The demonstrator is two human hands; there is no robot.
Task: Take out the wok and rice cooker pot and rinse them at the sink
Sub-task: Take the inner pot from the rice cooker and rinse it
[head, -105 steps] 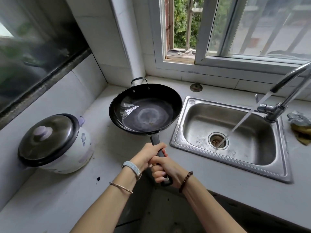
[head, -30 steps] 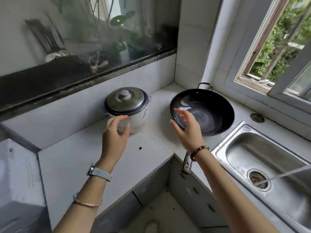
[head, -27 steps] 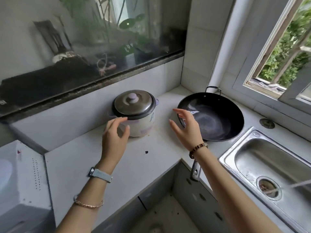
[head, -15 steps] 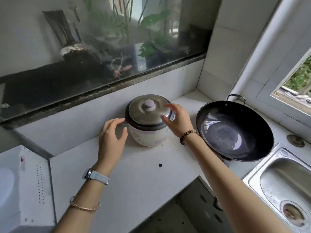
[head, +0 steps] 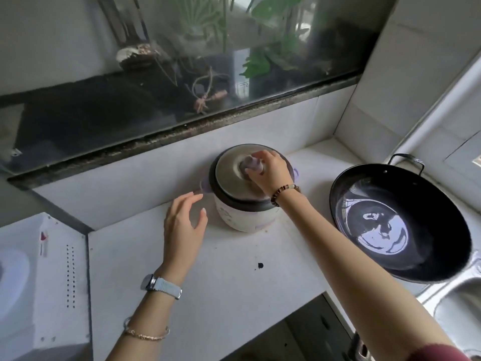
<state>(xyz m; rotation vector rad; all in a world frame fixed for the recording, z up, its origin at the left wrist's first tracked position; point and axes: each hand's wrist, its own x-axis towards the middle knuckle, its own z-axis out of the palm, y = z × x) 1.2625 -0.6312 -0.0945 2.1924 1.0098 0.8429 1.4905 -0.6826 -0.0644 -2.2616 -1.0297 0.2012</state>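
While the left hand [head: 183,227] hovers slack-fingered, the right hand [head: 272,174] pinches the round lilac knob [head: 248,164] — domed metal lid [head: 229,179] beneath.

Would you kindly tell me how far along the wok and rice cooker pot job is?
Done: the wok sits out on the counter by the sink; whether rinsed, I cannot tell. In hand: the right hand grips the lid knob of the rice cooker, the left hand open beside it. Left: lift the lid, take out the pot, rinse it.

A white rice cooker [head: 247,217] is standing upright on the counter [head: 208,282], its metal lid [head: 229,175] sitting closed. A black wok [head: 400,225] is resting to its right, glistening inside.
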